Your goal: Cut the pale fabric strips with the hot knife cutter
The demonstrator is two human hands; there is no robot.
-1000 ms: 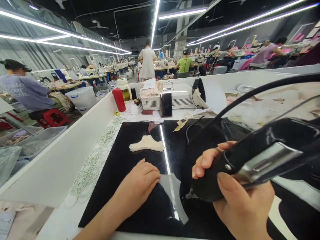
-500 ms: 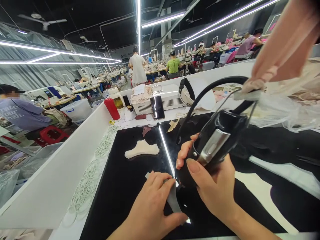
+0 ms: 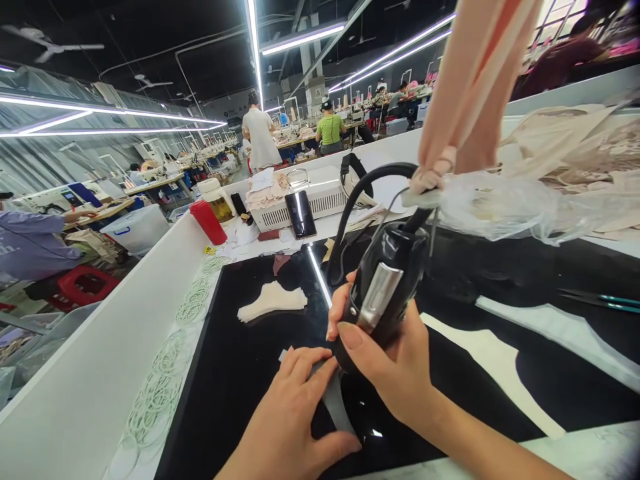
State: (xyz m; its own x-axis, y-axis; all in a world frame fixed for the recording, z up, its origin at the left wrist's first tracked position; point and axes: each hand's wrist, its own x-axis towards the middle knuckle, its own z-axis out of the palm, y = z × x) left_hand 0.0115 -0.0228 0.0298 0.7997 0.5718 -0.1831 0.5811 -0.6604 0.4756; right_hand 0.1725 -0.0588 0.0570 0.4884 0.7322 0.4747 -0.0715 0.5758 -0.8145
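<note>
My right hand [image 3: 400,373] is wrapped round a black corded hand tool [image 3: 407,263] with a silver metal plate on its side. The tool's lower end points down beside my left fingertips; its tip is hidden. A thick black cable curves from its top, where pale pink fabric [image 3: 463,87] is tied and hangs from above. My left hand [image 3: 287,407] lies with fingers and thumb spread over a translucent grey strip [image 3: 336,403], pressing it on the glossy black board [image 3: 235,393]. Most of the strip is covered by my fingers.
A cream stack of cut fabric [image 3: 273,300] lies ahead. Cream [image 3: 500,363] and whitish [image 3: 565,330] cut pieces and scissors [image 3: 600,300] lie right. Pale green rings [image 3: 160,387] line the white left wall. A phone [image 3: 301,215] leans on a white box; plastic bags [image 3: 500,203] sit right.
The view has turned slightly right, so the scene sits further left and the scissors show more fully. Both hands keep their places on the tool and the grey strip.
</note>
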